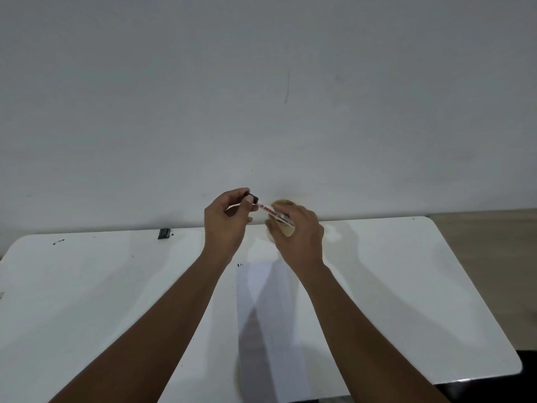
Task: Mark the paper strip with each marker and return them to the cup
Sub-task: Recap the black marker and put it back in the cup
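Both hands hold one white marker [271, 212] with red print, above the table's far edge. My left hand [228, 221] pinches its black cap [253, 198] at the upper left end. The barrel is gripped in my right hand [299, 232]. Behind my right hand stands a tan paper cup [283, 204], mostly hidden; its contents cannot be seen. A white paper strip [266, 315] lies lengthwise on the table below the hands, with a few short ink marks [240, 265] at its far left corner.
The white table [101, 286] stands against a plain wall. A small black object [164, 233] sits at its far edge on the left, with dark specks [58, 242] further left. Floor shows beyond the right edge.
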